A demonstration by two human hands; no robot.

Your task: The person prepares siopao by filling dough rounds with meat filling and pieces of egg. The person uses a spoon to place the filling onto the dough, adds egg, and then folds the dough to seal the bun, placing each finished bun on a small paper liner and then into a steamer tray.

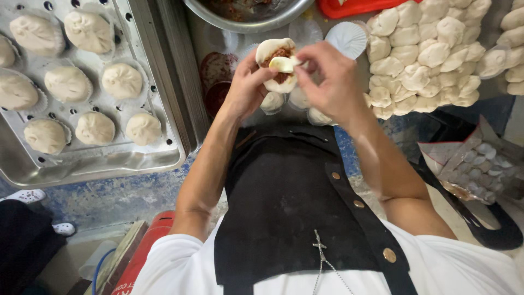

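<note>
Dough wrapper [277, 65] with reddish-brown filling and a pale wedge on top sits open in the cupped left hand [246, 87], whose fingers curl under and clamp its edge; the right hand [327, 79] pinches the near rim between thumb and forefinger, so, as I judge it, this bun is filled but not yet pleated shut. Just beneath the hands, a few closed buns [273, 101] rest in paper cups at the near edge of the worktop. To the left, the perforated metal tray [164, 155] holds finished buns [95, 128] in rows, with bare room left only along its near edge and right rim. To the right, a heap of cut dough pieces [420, 54] suggests much work remains. Farther off, empty paper cups [345, 38] lie by the steel bowl [245, 23] at the far edge. Free room between tray rim, bowl and heap is narrow.
</note>
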